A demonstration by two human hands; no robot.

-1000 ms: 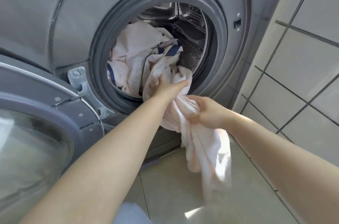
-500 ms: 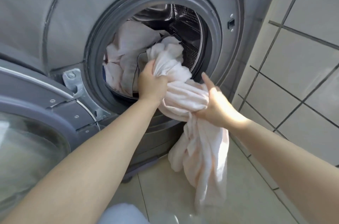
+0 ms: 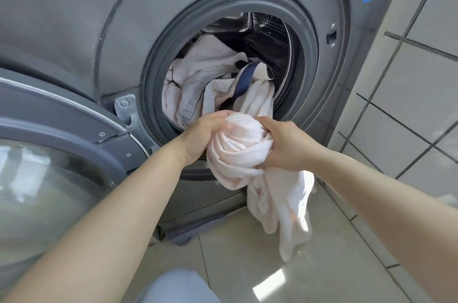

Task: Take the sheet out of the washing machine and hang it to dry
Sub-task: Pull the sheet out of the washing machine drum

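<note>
**Both hands bunch the sheet at the mouth of the drum**

Nearest the camera, a patch of pale blue cloth (image 3: 177,286) shows at the bottom edge, above a glossy tiled floor (image 3: 247,265) with bright spots of sunlight. Two bare forearms reach forward from the lower corners.

The left hand (image 3: 205,136) curls round the left side of a gathered ball of pale pink sheet (image 3: 241,151), fingers wrapped over the top of the bundle. The right hand (image 3: 285,144) grips the same bundle from the right, thumb and fingers closed into the fabric. The two hands sit close together, just in front of the lower rim of the opening. Below them a loose tail of the sheet hangs down toward the floor; whether it touches the tiles cannot be told.

Behind the hands, the rest of the sheet trails up into the drum of the grey washing machine (image 3: 124,17), mixed with white laundry and a dark blue strip (image 3: 244,80). The round door (image 3: 49,154) stands swung open at left. A tiled wall (image 3: 409,92) rises at right.
</note>
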